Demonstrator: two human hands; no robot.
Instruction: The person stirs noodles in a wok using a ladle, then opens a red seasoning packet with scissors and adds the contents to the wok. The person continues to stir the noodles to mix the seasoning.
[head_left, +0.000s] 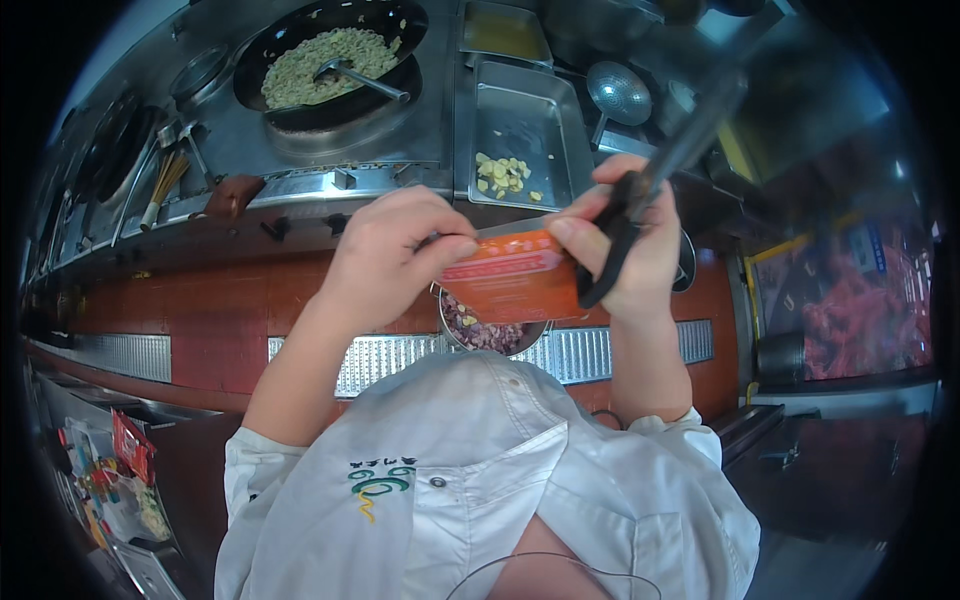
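My left hand (382, 255) pinches the upper left corner of an orange plastic packet (510, 289) that bears printing. The fingertips of my right hand (649, 255) grip the packet's upper right corner. That same hand also holds black-handled scissors (607, 266), their blurred metal blades pointing up and to the right, away from the packet. Whether the packet is cut cannot be made out. Below it, partly covered by it, is a round metal pot (495, 336) of chopped purplish food with a few pale slices.
Ahead on the steel stove sits a black wok (414, 30) of diced pale-green food with a ladle (367, 81) in it. A steel tray (517, 82) holds pale slices beside a perforated skimmer (619, 94). A bamboo brush (166, 184) lies left; bagged goods (112, 480) stand behind left.
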